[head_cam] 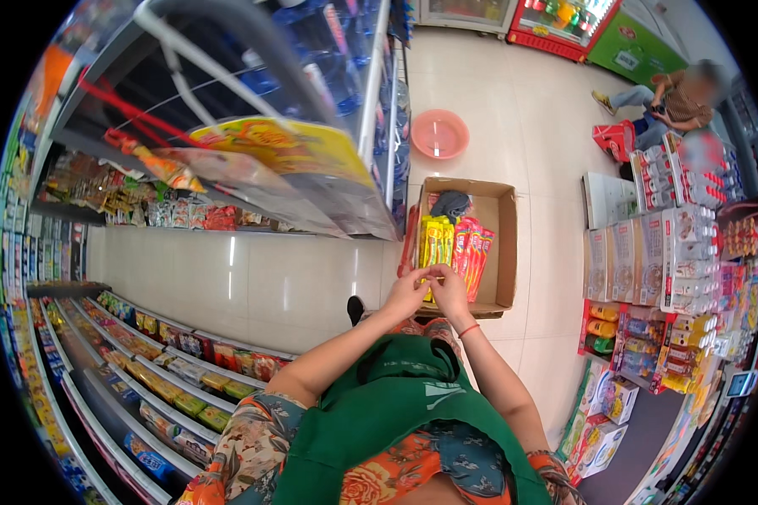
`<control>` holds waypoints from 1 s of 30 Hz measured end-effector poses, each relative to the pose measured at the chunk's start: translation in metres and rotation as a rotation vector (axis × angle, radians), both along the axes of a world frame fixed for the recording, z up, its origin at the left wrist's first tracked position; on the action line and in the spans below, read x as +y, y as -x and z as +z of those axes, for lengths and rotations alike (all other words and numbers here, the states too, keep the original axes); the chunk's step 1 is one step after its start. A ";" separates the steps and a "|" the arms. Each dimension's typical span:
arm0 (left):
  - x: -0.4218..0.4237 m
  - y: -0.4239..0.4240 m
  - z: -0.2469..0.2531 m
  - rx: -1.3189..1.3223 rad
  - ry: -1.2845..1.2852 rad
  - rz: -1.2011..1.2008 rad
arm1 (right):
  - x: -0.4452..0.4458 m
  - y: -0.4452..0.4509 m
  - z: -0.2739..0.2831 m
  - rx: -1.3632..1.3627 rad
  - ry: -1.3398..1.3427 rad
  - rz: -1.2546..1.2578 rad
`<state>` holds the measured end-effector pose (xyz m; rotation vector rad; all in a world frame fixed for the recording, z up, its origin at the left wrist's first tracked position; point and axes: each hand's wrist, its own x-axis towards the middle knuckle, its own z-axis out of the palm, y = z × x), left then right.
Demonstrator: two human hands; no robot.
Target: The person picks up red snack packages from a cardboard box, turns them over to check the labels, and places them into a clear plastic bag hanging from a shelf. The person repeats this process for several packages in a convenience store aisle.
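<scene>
My left hand (409,294) and my right hand (449,292) meet at the fingertips over the near side of an open cardboard box (503,252). The fingers are curled together; whether something small lies between them cannot be made out. Just beyond them in the box lie yellow packets (437,237) on the left and long red-pink packets (474,252) beside them. A dark grey cloth (450,205) is bunched at the box's far end. My right wrist bears a red band.
A pink plastic basin (440,134) sits on the floor beyond the box. To the left stand a rack of large water bottles (328,69) and snack shelves (183,372). Stacked drink cartons (631,259) line the right. A seated person (676,101) is at the far right.
</scene>
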<state>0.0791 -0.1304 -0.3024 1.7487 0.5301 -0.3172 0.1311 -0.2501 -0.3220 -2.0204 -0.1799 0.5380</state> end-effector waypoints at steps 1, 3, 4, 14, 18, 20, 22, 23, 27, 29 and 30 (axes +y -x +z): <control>0.010 0.007 0.005 -0.006 -0.030 0.008 | 0.012 0.003 0.005 -0.018 0.002 0.020; 0.030 0.020 0.002 -0.113 -0.060 0.073 | 0.039 0.007 0.013 -0.052 -0.024 0.072; 0.042 0.025 0.009 -0.122 -0.070 0.100 | 0.052 0.009 0.017 -0.047 -0.041 0.092; 0.175 0.060 0.026 -0.339 -0.466 0.108 | 0.174 0.028 0.047 -0.310 0.093 0.406; 0.223 0.054 0.009 -0.402 -0.641 0.008 | 0.209 0.029 0.038 -0.499 0.095 0.495; 0.240 0.048 0.000 -0.386 -0.690 -0.061 | 0.224 0.030 0.039 -0.500 0.140 0.511; 0.254 0.044 -0.008 -0.323 -0.716 -0.150 | 0.236 0.031 0.036 -0.501 0.199 0.536; 0.259 0.042 -0.016 -0.311 -0.733 -0.180 | 0.240 0.031 0.035 -0.502 0.228 0.548; 0.270 0.033 -0.033 -0.213 -0.763 -0.324 | 0.252 0.031 0.011 -0.470 0.363 0.500; 0.273 0.030 -0.032 -0.180 -0.778 -0.392 | 0.253 0.031 0.002 -0.519 0.421 0.514; 0.274 0.029 -0.030 -0.185 -0.797 -0.421 | 0.255 0.031 0.001 -0.525 0.434 0.518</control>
